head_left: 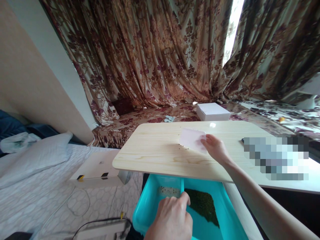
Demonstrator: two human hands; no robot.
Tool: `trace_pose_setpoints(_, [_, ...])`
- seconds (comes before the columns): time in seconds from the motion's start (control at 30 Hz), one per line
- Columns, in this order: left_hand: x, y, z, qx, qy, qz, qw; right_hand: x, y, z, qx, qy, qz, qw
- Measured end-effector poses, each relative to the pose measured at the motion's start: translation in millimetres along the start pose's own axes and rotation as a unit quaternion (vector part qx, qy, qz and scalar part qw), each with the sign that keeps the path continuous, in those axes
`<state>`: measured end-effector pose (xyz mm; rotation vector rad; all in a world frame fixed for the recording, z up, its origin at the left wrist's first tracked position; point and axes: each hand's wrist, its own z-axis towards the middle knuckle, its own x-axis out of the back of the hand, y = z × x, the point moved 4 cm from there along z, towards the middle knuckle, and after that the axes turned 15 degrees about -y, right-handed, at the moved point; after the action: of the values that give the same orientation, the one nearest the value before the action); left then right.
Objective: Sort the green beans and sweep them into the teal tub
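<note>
My right hand [215, 146] grips a thin translucent white plastic sheet [191, 138] by its right edge, tilted low over the pale wooden tabletop [150, 146]. A few small dark grains [183, 146] lie along the sheet's lower left edge. Closer to me, my left hand [172, 216] is closed, fingers curled, above a turquoise divided tray [140, 213]. Whatever its fingers may hold is hidden. Dark green grains [202, 203], like mung beans, fill part of the right compartment. In the left one lie pale grains [168, 191] mixed with dark specks.
A blurred-out object [277, 158] lies on the table's right side. Behind the table, a white box [213, 111] rests on a patterned ledge before floral curtains [162, 53]. To the left, another white box [97, 166] and cables are on the bed [32, 170].
</note>
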<state>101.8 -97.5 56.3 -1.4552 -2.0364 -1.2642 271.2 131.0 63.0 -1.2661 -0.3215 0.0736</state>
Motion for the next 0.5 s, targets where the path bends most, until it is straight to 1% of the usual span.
trace_pose_setpoints(0.1, [1.7, -0.2, -1.3, 0.002, -0.002, -0.001, 1.000, 7.7, -4.1, -7.6, 0.005, 0.003, 0.001, 1.000])
trace_pose_setpoints(0.2, [2.3, -1.4, -1.1, 0.005, -0.003, -0.002, 1.000, 22.4, -6.0, -19.3, 0.007, 0.021, 0.001, 1.000])
trace_pose_setpoints(0.33, [2.2, -3.3, 0.2, 0.007, 0.003, -0.003, 1.000, 41.4, -2.3, -37.9, 0.007, 0.038, -0.013, 0.999])
trace_pose_setpoints(0.4, [2.4, -3.7, 0.2, 0.010, 0.003, -0.003, 1.000, 46.6, 0.9, -44.8, 0.010, 0.038, -0.024, 0.999])
trace_pose_setpoints(0.5, [3.4, -2.8, -1.0, 0.016, 0.001, 0.000, 1.000, 47.4, 4.6, -49.4, 0.014, 0.037, -0.034, 0.999])
